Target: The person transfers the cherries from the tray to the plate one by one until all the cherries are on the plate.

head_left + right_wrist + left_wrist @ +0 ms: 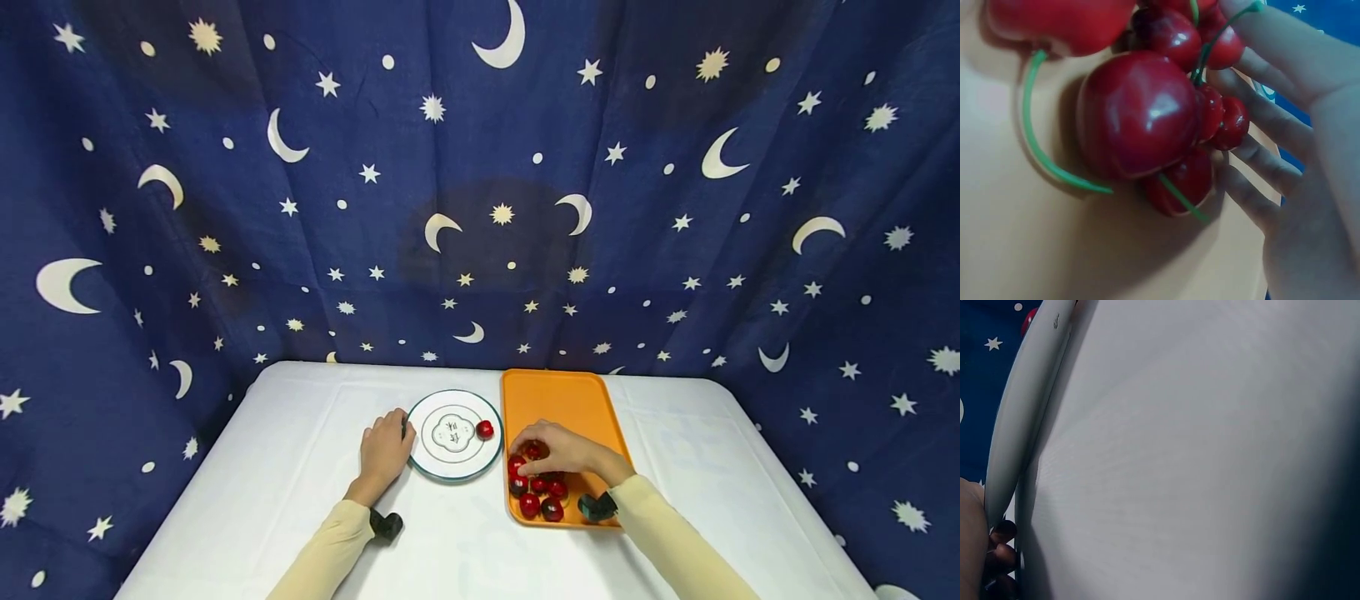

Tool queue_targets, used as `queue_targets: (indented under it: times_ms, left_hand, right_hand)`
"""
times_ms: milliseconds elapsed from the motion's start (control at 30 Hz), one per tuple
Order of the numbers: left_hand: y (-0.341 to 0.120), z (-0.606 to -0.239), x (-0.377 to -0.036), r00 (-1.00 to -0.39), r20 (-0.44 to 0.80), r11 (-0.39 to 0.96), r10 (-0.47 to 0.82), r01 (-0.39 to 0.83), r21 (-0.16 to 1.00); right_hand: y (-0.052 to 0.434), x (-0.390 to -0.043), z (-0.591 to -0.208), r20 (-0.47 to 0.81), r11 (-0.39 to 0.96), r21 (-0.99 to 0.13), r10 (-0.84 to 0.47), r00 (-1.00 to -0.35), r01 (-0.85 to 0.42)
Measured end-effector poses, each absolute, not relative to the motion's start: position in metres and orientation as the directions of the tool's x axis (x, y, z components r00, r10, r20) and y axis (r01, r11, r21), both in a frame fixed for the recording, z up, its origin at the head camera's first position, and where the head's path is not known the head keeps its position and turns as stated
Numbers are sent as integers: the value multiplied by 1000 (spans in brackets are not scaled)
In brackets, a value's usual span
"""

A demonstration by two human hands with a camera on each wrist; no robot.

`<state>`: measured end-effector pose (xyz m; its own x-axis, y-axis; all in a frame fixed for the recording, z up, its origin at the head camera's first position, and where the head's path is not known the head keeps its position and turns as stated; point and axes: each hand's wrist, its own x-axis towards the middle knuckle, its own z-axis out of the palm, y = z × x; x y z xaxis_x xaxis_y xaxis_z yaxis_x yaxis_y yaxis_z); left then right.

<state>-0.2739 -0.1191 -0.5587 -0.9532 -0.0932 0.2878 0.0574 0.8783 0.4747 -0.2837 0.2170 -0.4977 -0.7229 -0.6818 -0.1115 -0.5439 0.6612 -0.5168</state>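
Head view: left hand (385, 451) rested against the white plate (431, 461) rim, fingers curled at its edge — one cherry (484, 430) lay on the plate. Right hand (558, 450) reached into the cherries (538, 492) on the orange tray (558, 398) — fingers loosely spread among them, grip not discernible.

The only writing in view sits on the white plate (454, 434) on the counter: a small dark mark of two or three characters inside the scalloped ring at the plate's middle, too small and blurred in the head view to read. In the left wrist view a short dark mark shows on the plate's face near the rim at about 11 o'clock, also unreadable. No other text, brand or number shows.
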Motion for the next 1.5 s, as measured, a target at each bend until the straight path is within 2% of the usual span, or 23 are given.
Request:
queue_targets:
  times_ms: [333, 633, 967, 1067, 1300, 1500]
  left_hand:
    - [-120, -564, -276, -958, 274, 880, -89, 54, 473]
    - [-120, -561, -276, -939, 334, 876, -85, 89, 473]
    - [-121, -564, -277, -949, 302, 879, -86, 70, 472]
    - [-122, -564, -276, -952, 294, 878, -86, 66, 474]
    - [-121, -561, -275, -958, 275, 882, -86, 55, 467]
    - [-121, -561, -275, -955, 283, 878, -87, 61, 474]
  right_hand:
    - [223, -285, -498, -52, 636, -498, -701, -711, -590]
    - [229, -290, -497, -7, 625, -485, -702, -712, -612]
    - [233, -292, -500, 66, 568, -505, -726, -685, -650]
    - [233, -292, -500, 103, 568, -496, -712, -694, -657]
    - [227, -293, -497, 122, 630, -490, -635, -763, -602]
    - [222, -294, -494, 139, 616, -486, -646, -751, -620]
